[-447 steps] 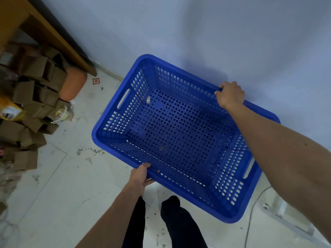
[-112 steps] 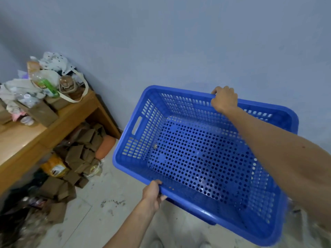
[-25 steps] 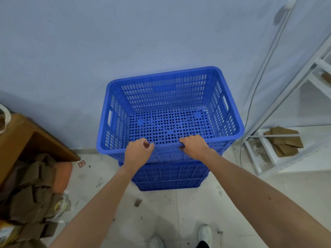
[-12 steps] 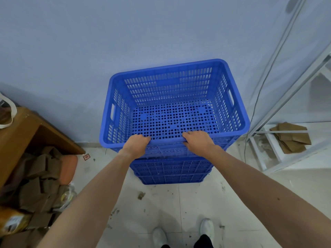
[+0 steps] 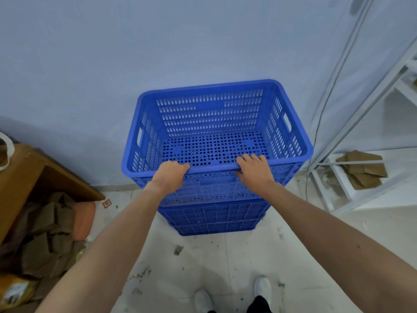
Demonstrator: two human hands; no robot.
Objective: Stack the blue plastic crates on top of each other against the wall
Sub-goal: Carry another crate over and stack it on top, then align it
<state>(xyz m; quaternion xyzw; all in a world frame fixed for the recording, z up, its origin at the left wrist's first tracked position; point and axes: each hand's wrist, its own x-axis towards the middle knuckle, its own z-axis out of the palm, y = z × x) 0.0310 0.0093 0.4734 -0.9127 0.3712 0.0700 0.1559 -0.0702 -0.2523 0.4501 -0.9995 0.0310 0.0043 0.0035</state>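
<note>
A blue perforated crate [image 5: 212,114] sits on top of another blue crate [image 5: 214,220], the stack standing on the floor against the pale wall. The top crate is empty. My left hand [image 5: 169,177] and my right hand [image 5: 255,171] both rest on the top crate's near rim, fingers curled over its edge. Of the lower crate only the near wall shows.
A wooden table [image 5: 24,175] stands at the left with cardboard pieces [image 5: 49,236] and an orange object [image 5: 84,220] under it. A white metal rack [image 5: 352,177] with cardboard is at the right, a cable [image 5: 325,102] hanging beside it. My white shoes [image 5: 261,288] are on the dirty tiled floor.
Both hands stay on the top crate's near rim. The stack has shifted slightly in view, and the right hand's fingers lie flatter over the rim.
</note>
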